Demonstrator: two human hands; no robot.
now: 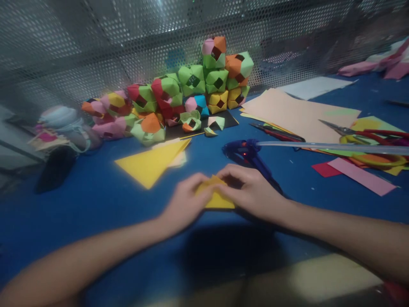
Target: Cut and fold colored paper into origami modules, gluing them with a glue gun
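A small folded piece of yellow paper (219, 200) lies low over the blue table, held from both sides. My left hand (190, 196) grips its left part, thumb pressed on top. My right hand (247, 187) pinches the right part, its curled fingers hiding the far edge. Left of my hands lies a larger yellow paper triangle (151, 162), partly over pale paper pieces. Just beyond my right hand is a blue glue gun (246, 149) with a small red light and a long clear glue stick (326, 147) sticking out of its back.
Stacked origami paper cubes (191, 85) in several colours stand at the back against a perforated metal screen (137, 47). Peach paper sheets (297, 111), yellow-handled scissors (373, 157) and pink strips (364, 175) lie on the right. A white-topped object (59, 119) and a dark one (56, 168) sit at left.
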